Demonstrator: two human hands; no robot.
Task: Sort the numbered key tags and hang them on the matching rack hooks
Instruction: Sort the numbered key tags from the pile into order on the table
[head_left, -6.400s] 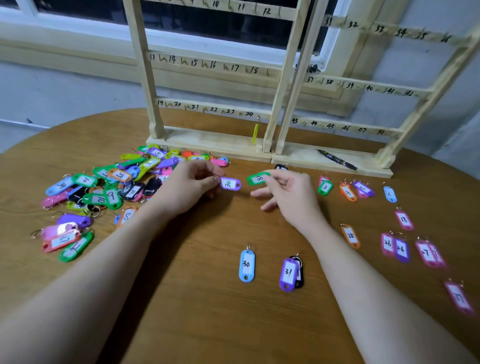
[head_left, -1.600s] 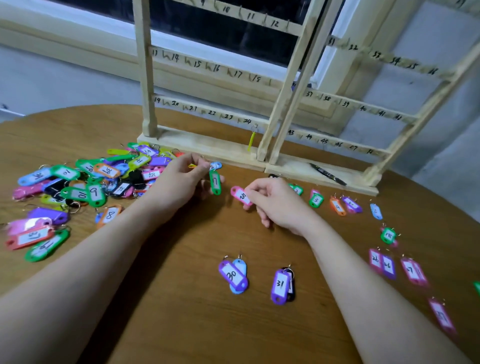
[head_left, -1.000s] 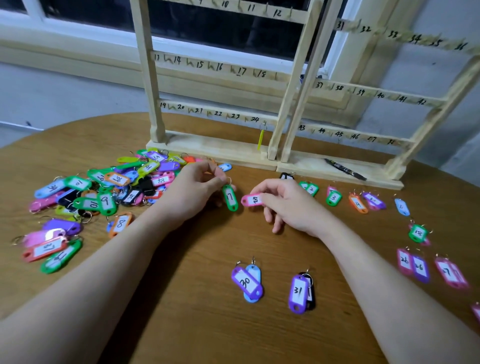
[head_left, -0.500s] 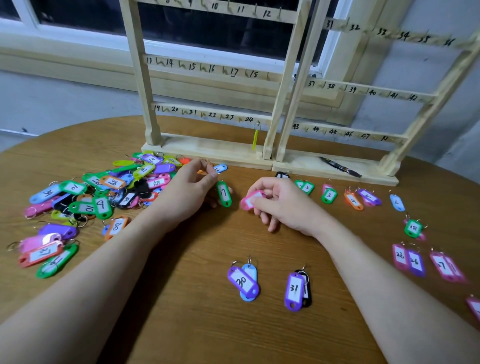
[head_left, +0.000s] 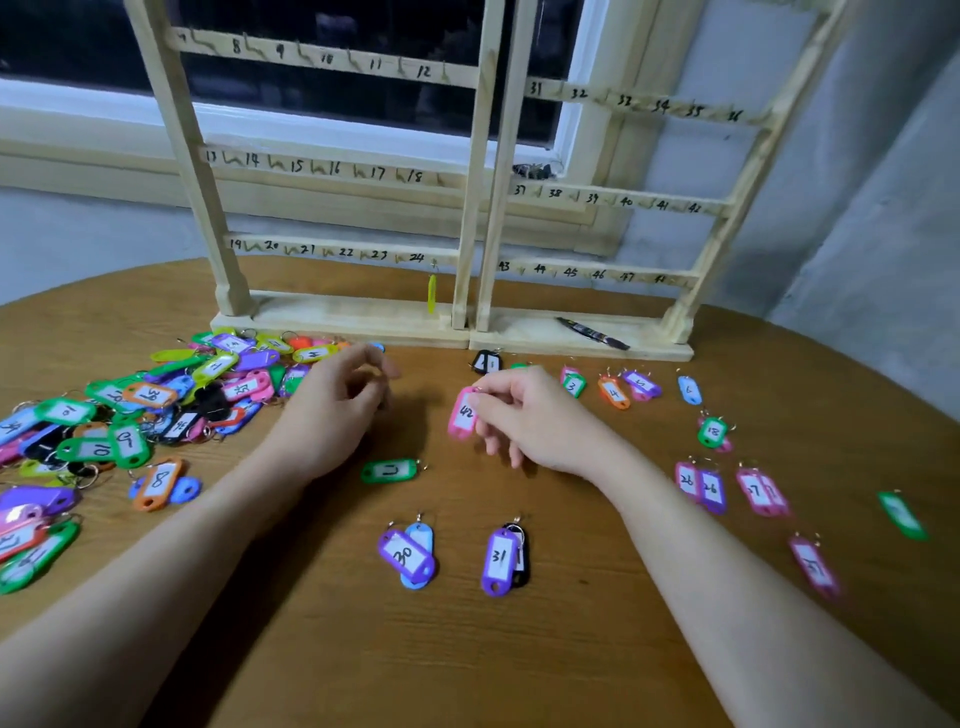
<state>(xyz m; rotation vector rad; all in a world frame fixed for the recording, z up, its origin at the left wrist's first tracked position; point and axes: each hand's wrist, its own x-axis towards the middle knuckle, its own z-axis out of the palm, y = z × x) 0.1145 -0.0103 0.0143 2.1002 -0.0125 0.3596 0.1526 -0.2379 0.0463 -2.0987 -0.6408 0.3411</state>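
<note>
Round and wooden, the table (head_left: 519, 649) fills most of our view, with a dark window (head_left: 337, 104) and a grey wall behind it. At its far edge stand two pale wooden racks (head_left: 470, 208) side by side, their rails marked with handwritten numbers beside small hooks. The top rails are cut off by the frame, and several numbers on the right-hand rack are too blurred for us to read. One yellow tag (head_left: 431, 293) hangs edge-on from the hook by 24, so we cannot read its label. A black pen (head_left: 592, 333) lies on the right rack's base.

Our right hand (head_left: 530, 415) pinches a pink tag (head_left: 462, 414) numbered 42 between thumb and fingertips, holding it upright just above the table, in front of the racks. Our left hand (head_left: 332, 410) holds nothing that we can see; its fingers are loosely curled, thumb and forefinger apart. A green tag (head_left: 389, 471) lies flat just below it, its number hard to make out.

A heap of mixed tags (head_left: 145, 410) in many colours covers the table on the left, many overlapping and partly hidden. Near us lie a purple tag marked 30 (head_left: 405, 556) over a blue one and a purple tag marked 31 (head_left: 498, 560) over a black one. To the right, sorted tags (head_left: 711, 488) lie in loose pairs and rows, the farthest ones blurred.
</note>
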